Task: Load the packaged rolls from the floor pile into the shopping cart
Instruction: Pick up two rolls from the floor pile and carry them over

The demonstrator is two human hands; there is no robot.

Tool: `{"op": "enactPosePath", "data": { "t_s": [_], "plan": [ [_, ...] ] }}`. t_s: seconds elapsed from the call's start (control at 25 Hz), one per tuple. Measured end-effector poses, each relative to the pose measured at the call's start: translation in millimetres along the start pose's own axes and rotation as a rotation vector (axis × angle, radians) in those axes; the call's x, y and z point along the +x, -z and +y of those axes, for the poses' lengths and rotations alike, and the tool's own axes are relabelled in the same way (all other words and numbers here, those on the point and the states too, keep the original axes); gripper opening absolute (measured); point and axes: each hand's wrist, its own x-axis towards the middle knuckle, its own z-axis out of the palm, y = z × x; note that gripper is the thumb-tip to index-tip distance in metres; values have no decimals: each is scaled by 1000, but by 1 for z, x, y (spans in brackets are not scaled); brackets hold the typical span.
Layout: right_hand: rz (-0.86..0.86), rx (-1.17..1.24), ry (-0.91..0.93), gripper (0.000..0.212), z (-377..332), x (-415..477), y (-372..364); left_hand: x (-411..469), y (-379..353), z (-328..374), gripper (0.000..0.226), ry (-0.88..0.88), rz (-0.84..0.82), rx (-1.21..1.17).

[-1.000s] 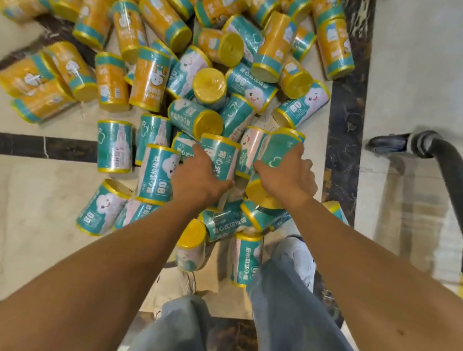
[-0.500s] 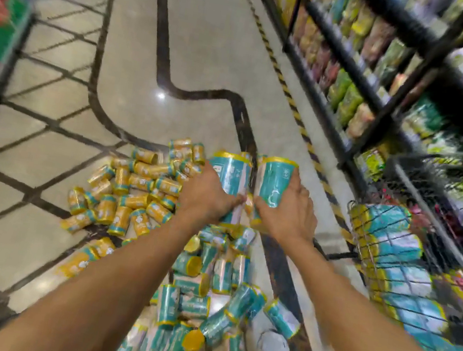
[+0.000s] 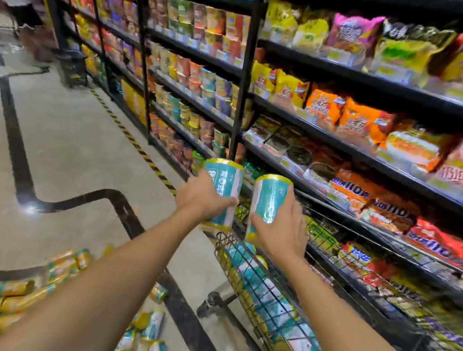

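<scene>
Packaged roll [image 3: 223, 180] gripped upright by left hand [image 3: 203, 198], second roll [image 3: 269, 197] gripped by right hand [image 3: 282, 230], both above shopping cart [image 3: 223, 240], floor pile [image 3: 16, 301] below.

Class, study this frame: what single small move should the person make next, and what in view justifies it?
Probably lower both teal rolls rightward into the shopping cart. The left hand and right hand each grip one upright above its rim; loaded rolls lie inside.

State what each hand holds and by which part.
Left hand grips one teal packaged roll around its middle; right hand grips a second teal roll around its lower half.
</scene>
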Motion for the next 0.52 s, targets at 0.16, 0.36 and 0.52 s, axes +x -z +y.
{"op": "enactPosePath", "data": {
  "t_s": [0.16,0.36,0.52],
  "plan": [
    [23,-8,-121,95,72,10,40,-7,-51,77,86,-85,-67,64],
    [12,5,-272,94,142,12,56,-18,-104,136,86,-196,-167,209],
    [-13,-9,-375,95,177,13,49,-19,-140,157,86,-211,-256,261]
  ]
}}
